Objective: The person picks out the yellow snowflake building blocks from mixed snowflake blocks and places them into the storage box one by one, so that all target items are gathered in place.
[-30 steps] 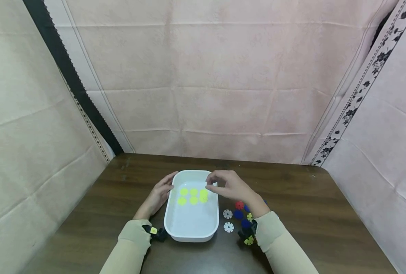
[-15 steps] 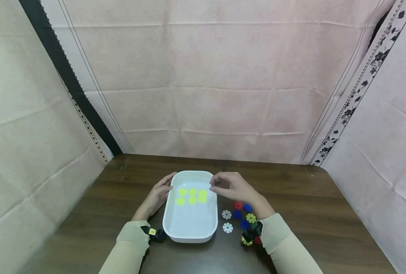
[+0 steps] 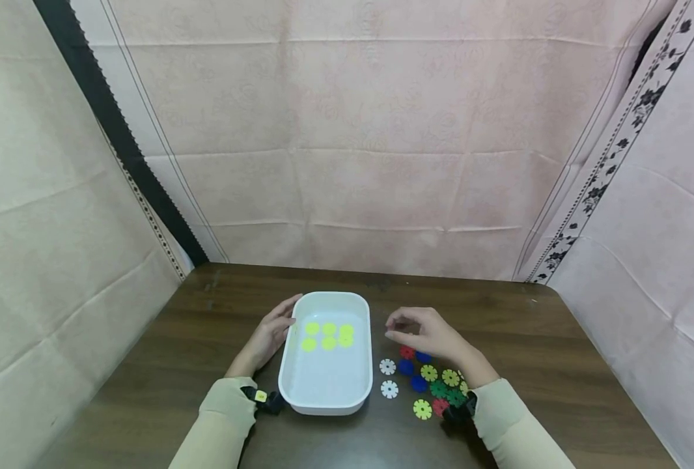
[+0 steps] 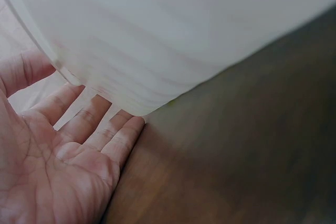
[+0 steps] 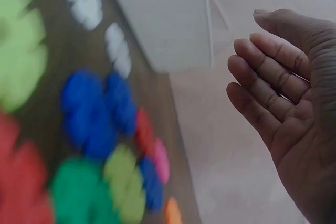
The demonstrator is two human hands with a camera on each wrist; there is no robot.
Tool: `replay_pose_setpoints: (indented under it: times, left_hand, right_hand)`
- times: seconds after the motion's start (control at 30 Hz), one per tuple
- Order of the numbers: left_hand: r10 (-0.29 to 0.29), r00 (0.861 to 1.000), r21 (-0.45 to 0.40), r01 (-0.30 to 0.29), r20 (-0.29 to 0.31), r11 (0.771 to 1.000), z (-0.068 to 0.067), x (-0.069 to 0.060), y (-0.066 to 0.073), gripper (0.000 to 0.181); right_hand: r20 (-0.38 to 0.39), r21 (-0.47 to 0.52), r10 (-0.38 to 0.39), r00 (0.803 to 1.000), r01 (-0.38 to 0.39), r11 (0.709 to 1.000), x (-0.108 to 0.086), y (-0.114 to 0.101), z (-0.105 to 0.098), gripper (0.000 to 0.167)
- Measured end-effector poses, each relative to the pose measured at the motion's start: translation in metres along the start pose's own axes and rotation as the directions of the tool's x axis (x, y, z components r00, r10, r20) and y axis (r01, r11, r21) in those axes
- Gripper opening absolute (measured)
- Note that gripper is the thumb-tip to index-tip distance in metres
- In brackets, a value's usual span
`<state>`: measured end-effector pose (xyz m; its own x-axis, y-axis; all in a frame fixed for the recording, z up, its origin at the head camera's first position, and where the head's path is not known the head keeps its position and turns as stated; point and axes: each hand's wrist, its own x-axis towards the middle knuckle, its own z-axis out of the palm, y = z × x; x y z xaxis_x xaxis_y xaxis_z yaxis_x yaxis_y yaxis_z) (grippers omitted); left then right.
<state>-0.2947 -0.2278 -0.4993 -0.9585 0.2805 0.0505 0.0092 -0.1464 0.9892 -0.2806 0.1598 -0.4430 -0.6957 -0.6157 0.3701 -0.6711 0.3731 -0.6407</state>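
A white plastic tray [image 3: 326,384] stands on the table with several flat yellow discs [image 3: 329,342] in two rows on its floor. My left hand [image 3: 273,331] holds the tray's left side; in the left wrist view the thumb is at the rim and the fingers lie against the outer wall. To the right of the tray, my right hand [image 3: 426,333] is above the table, fingers loosely bent and holding nothing. Below it lie notched flower-shaped discs: white [image 3: 389,389], blue [image 3: 419,383], green [image 3: 438,389], yellow-green [image 3: 422,409] and red [image 3: 440,406].
The brown wooden table [image 3: 253,280] reaches back to a pale cloth curtain [image 3: 382,130], with more cloth at both sides. In the right wrist view, pink [image 5: 161,161] and orange [image 5: 172,212] discs also show among the others.
My right hand has moved from over the tray's right rim to the right, above the loose discs, uncovering more of them. The left hand stays at the tray's side.
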Motion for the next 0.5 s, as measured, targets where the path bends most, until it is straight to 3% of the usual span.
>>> replay_pose_setpoints:
  times: [0.3,0.5]
  left_hand:
    - [-0.003,1.0,0.012,0.003,-0.012,1.0,0.001,0.001,0.001,0.055]
    - [-0.003,1.0,0.011,0.003,-0.006,1.0,0.0,0.001,0.0,0.055]
  right_hand:
    - [0.008,-0.05,0.026,1.0,-0.026,0.998,-0.053,0.031,-0.018,0.013]
    - [0.029,-0.034,0.077,0.997,-0.076,0.997,-0.074,0.04,-0.023,0.007]
